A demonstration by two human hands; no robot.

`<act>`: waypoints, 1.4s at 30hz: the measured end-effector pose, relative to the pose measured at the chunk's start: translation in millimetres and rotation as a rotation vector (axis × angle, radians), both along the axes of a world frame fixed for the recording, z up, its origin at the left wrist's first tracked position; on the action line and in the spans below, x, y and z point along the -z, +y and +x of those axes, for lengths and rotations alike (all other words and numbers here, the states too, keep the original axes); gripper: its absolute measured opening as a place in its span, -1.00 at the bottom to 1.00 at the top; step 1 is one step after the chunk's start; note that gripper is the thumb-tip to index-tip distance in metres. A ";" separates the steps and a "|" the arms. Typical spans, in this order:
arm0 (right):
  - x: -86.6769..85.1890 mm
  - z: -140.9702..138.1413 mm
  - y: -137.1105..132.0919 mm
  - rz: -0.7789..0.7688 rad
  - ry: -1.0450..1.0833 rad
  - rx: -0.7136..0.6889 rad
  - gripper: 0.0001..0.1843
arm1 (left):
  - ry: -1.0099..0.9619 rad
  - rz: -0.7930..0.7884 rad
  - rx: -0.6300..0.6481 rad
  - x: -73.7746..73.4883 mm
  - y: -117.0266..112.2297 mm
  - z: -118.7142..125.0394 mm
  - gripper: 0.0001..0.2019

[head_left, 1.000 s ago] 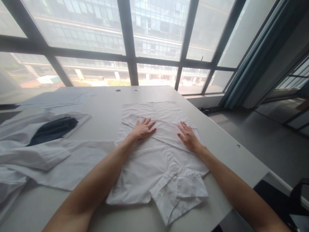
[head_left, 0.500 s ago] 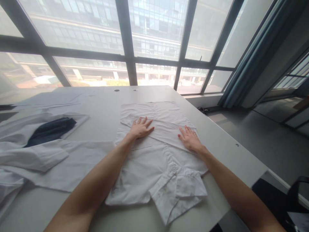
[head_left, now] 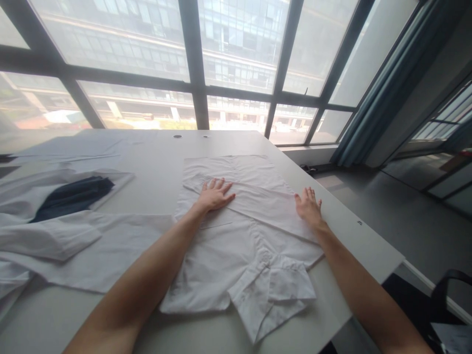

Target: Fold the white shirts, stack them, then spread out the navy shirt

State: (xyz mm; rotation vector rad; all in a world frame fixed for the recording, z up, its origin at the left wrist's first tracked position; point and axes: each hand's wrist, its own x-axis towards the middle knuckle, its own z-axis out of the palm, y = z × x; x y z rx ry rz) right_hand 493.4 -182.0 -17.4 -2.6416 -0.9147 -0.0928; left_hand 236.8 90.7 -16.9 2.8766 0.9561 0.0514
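Note:
A white shirt (head_left: 221,255) lies spread on the white table, with a sleeve folded across its body and the cuff end hanging toward me at the lower right. My left hand (head_left: 216,195) rests flat on the folded sleeve near the left side, fingers spread. At the shirt's right edge, my right hand (head_left: 309,206) is open with fingers stretched out. Its palm is over the cloth's border; whether it presses on the cloth or just hovers, I cannot tell.
More white garments (head_left: 121,246) lie to the left, one with a dark navy cloth (head_left: 73,196) in it. The table (head_left: 155,172) ends at the right, above a grey floor (head_left: 379,201). Windows (head_left: 239,44) stand behind, and a chair (head_left: 448,290) is at lower right.
My right hand has slid right, from on top of the shirt to its right edge, and the cloth there extends a little farther right. My left hand has stayed in place.

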 end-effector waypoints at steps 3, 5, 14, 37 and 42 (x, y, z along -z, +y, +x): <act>-2.8 -27.6 11.8 0.044 -0.081 -0.203 -0.28 | -0.002 -0.003 0.000 -0.5 -0.4 0.1 -0.25; -0.7 -49.2 19.2 -0.015 -0.079 -0.371 -0.30 | -0.001 -0.003 -0.003 -0.8 -0.3 0.3 -0.25; 12.1 -70.5 15.7 -0.201 0.008 -0.389 -0.23 | -0.005 0.017 0.002 0.6 0.7 -0.4 -0.26; -60.0 30.4 -67.0 0.225 -0.003 0.057 -0.23 | -0.036 -0.010 0.001 1.1 1.0 1.1 -0.22; -44.6 -19.7 4.8 0.197 -0.047 -0.129 -0.29 | -0.025 -0.002 -0.009 2.3 1.8 1.3 -0.23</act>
